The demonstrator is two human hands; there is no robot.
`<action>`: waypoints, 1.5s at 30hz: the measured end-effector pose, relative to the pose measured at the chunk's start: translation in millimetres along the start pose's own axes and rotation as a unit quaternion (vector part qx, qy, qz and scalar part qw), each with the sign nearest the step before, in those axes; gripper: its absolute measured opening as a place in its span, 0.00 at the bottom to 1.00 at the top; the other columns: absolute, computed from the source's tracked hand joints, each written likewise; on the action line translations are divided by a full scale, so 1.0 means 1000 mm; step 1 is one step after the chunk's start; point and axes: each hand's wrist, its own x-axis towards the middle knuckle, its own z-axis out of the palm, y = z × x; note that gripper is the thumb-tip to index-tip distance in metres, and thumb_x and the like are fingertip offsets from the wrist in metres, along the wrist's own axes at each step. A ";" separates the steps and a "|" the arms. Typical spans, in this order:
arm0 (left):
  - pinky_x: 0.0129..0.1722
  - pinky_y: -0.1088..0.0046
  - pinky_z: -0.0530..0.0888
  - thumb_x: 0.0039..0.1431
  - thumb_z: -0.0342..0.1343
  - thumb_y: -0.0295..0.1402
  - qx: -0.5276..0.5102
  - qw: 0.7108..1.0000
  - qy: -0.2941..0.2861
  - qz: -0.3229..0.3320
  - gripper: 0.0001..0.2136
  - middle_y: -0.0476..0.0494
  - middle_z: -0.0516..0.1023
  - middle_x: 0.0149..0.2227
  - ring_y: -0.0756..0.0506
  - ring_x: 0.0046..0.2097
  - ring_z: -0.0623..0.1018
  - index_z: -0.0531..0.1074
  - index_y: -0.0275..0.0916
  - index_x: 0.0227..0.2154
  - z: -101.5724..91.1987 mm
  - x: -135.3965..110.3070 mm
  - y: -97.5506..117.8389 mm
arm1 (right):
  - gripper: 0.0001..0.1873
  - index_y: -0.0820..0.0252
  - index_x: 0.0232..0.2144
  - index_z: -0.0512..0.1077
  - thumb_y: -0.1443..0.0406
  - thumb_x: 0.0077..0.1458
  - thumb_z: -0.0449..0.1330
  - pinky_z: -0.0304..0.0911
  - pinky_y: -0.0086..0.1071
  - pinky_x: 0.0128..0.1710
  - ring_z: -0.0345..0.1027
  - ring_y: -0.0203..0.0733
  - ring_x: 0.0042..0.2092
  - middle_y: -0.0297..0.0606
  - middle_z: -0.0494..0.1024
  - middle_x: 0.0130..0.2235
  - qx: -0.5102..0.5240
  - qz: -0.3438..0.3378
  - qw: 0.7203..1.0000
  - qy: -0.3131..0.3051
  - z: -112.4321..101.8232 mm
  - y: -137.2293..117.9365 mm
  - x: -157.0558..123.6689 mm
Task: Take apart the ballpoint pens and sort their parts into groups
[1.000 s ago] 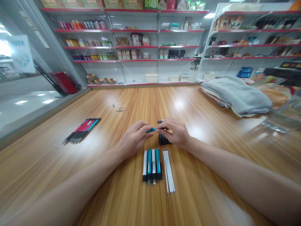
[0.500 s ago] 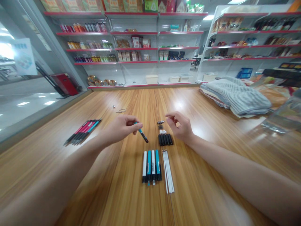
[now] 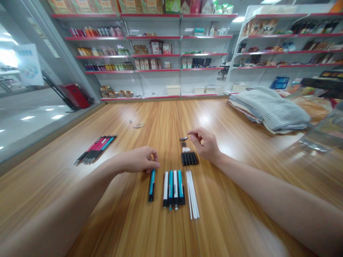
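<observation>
Head view: the left hand (image 3: 139, 160) hovers over a wooden table (image 3: 120, 221), its fingers (image 3: 154, 161) loosely curled and together, gripping nothing. Just below those fingertips a teal pen (image 3: 152, 185) lies on its own, pointing away from the person, its upper end almost under them, with no clear contact. To the right of the left fingers, a row of white and teal pens (image 3: 173, 189) lies side by side, and a bundle of thin white rods (image 3: 192, 194) sits just beyond it. The right hand (image 3: 206, 144) is raised and empty, its thumb and index finger (image 3: 194, 132) held apart. Just left of those fingertips lies a small dark metal piece (image 3: 183, 138); below it come small dark parts (image 3: 183, 144), a few white-tipped pieces (image 3: 186, 150) and a neat row of short black pen barrels (image 3: 189, 159), all close together. Well left of the left fingers lies a bundle of pink and teal pens (image 3: 95, 154) - its tips point toward the person's left. Ahead of the left fingers are a tiny metal bit (image 3: 130, 121) and a thin wire loop (image 3: 138, 125). Far beyond the right fingers sits a folded grey striped cloth (image 3: 273, 109), with red-edged store shelves (image 3: 155, 70) behind the table.
</observation>
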 end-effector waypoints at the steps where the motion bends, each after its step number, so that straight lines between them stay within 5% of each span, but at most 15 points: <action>1: 0.23 0.76 0.62 0.50 0.55 0.48 0.002 1.000 0.000 0.001 0.17 0.46 0.77 0.24 0.48 0.25 0.73 0.72 0.38 0.32 0.000 0.000 0.000 | 0.09 0.59 0.38 0.72 0.66 0.60 0.52 0.61 0.31 0.29 0.65 0.36 0.31 0.38 0.75 0.35 0.001 0.000 1.000 -0.002 0.000 0.000 0.000; 19: 0.14 0.77 0.59 0.50 0.54 0.47 -0.015 0.998 -0.046 -0.027 0.15 0.46 0.75 0.22 0.51 0.18 0.66 0.70 0.38 0.26 0.004 -0.006 0.013 | 0.09 0.60 0.35 0.73 0.69 0.58 0.52 0.59 0.30 0.28 0.65 0.37 0.32 0.38 0.74 0.32 0.010 -0.014 1.000 -0.022 0.001 0.000 0.000; 45: 0.15 0.78 0.62 0.54 0.52 0.46 -0.038 0.995 -0.093 -0.016 0.16 0.45 0.77 0.25 0.52 0.20 0.67 0.69 0.36 0.25 0.012 -0.004 0.019 | 0.09 0.60 0.36 0.73 0.70 0.58 0.53 0.58 0.28 0.26 0.65 0.35 0.31 0.37 0.75 0.33 0.017 -0.026 0.999 -0.020 0.003 0.002 0.000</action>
